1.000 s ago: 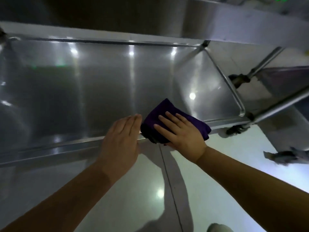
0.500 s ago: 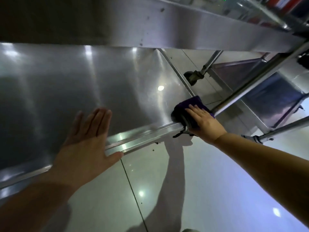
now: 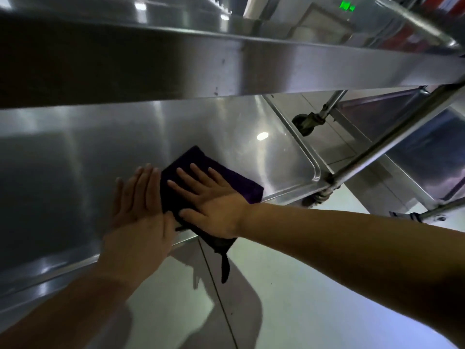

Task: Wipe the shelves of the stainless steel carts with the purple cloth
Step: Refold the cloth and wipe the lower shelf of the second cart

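Observation:
The purple cloth (image 3: 226,176) lies folded on the lower shelf (image 3: 100,152) of a stainless steel cart, near its front edge. My right hand (image 3: 211,197) presses flat on the cloth with fingers spread; a cloth corner hangs over the shelf's front lip. My left hand (image 3: 141,205) rests flat on the bare steel just left of the cloth, touching its edge. The cart's upper shelf (image 3: 226,69) crosses the top of the view and hides the back of the lower shelf.
A cart post (image 3: 392,139) rises at the shelf's right front corner, with a caster (image 3: 305,123) behind it. A second steel cart (image 3: 415,147) stands close on the right. Glossy tiled floor (image 3: 289,298) lies below the shelf edge.
My right hand slid the cloth left from the shelf's right front corner toward the middle. My left hand now lies next to the cloth. The view tilted up, showing more of the upper shelf.

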A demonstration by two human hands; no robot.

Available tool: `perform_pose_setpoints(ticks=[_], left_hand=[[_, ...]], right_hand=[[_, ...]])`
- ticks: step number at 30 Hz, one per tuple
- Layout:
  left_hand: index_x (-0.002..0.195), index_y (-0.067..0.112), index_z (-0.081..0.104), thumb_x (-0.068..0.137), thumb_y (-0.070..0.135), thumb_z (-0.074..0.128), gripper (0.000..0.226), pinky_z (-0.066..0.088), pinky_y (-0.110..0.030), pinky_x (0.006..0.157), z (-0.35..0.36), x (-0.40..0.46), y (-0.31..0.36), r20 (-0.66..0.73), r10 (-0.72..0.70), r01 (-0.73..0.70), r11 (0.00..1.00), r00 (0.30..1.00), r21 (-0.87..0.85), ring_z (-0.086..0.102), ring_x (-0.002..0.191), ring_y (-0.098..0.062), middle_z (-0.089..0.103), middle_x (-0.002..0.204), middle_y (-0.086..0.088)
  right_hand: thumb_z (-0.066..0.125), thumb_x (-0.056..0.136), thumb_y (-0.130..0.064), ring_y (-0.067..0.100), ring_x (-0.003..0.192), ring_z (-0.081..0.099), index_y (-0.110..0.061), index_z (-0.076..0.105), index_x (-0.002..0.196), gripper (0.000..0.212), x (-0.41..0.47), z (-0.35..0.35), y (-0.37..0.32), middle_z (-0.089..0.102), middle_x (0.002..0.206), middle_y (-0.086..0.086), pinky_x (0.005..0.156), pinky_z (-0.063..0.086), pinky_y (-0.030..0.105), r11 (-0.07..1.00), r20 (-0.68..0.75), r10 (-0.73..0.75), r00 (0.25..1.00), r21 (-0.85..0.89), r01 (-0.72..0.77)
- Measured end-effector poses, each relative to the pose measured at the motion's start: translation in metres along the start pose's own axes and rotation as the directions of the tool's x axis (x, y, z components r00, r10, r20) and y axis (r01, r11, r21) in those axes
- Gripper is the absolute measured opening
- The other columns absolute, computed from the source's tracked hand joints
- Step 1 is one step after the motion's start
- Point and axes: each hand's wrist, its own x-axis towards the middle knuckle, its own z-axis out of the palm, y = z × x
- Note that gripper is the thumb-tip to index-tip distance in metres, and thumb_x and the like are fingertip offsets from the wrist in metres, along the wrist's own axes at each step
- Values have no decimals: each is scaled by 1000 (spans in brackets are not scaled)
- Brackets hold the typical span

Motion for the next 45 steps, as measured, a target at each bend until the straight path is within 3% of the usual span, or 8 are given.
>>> perform_pose_setpoints(ticks=[5, 10, 18, 24, 28, 32, 37, 45], left_hand=[[138, -9, 36, 83, 27, 36, 66, 20, -55, 113, 0, 2, 5, 7, -21, 21, 1000, 1000, 3, 36, 133, -40, 41, 141, -27], [134, -10, 43, 81, 31, 35, 67, 26, -58, 110, -1, 4, 9, 72, -56, 54, 998, 996, 29, 41, 129, -41, 46, 137, -27], [117, -9, 59, 77, 34, 35, 64, 33, -59, 105, 0, 7, 16, 121, -101, 95, 994, 987, 56, 54, 117, -41, 58, 123, -25], [113, -8, 61, 75, 33, 35, 62, 35, -58, 101, 2, 7, 17, 130, -109, 103, 993, 986, 50, 55, 112, -43, 58, 122, -26], [111, -9, 62, 73, 32, 34, 63, 37, -58, 99, 1, 9, 17, 117, -115, 111, 993, 986, 42, 58, 110, -43, 59, 121, -28], [116, -6, 62, 73, 35, 33, 66, 34, -54, 103, 0, 8, 15, 145, -126, 119, 991, 981, 55, 56, 114, -39, 58, 125, -24], [120, -3, 60, 76, 36, 34, 64, 32, -51, 106, 2, 5, 12, 148, -113, 106, 993, 983, 55, 54, 117, -38, 56, 128, -21], [118, -4, 61, 77, 35, 38, 61, 31, -50, 106, 5, 5, 11, 103, -103, 100, 994, 989, 32, 54, 116, -38, 56, 128, -21]], right_hand=[[22, 100, -54, 16, 147, -10, -35, 2, 152, 59, 28, -4, 24, 0, 161, -6, 118, -10, 39, 998, -82, -40, 996, -61, 35], [30, 100, -49, 15, 148, -6, -37, 7, 151, 57, -3, -12, 117, 3, 161, -7, 118, -6, 35, 971, -130, 239, 962, 18, -239], [24, 98, -54, 26, 148, -7, -34, 7, 153, 60, -33, -12, 187, 0, 162, 3, 116, -6, 45, 733, -123, 680, 723, 104, -672], [22, 100, -50, 31, 148, 1, -35, 10, 152, 56, 37, -4, 98, 6, 162, 4, 115, 2, 49, 865, -233, 496, 836, 47, -500], [21, 99, -50, 29, 148, -4, -36, 8, 152, 56, 92, -7, 34, 1, 162, 3, 115, -4, 48, 955, -165, 293, 942, 103, -279], [22, 94, -63, 24, 147, 0, -43, 8, 150, 62, 104, -15, 42, 2, 162, -5, 114, 3, 47, 988, -126, 154, 980, 43, -149], [22, 91, -68, 19, 147, 5, -47, 12, 149, 62, 85, -19, 107, 7, 161, -9, 114, 7, 44, 958, -188, 286, 940, 28, -286], [23, 98, -56, 26, 148, 1, -38, 10, 153, 59, 34, -38, 215, 3, 162, 0, 118, 5, 44, 820, -99, 570, 816, 4, -573]])
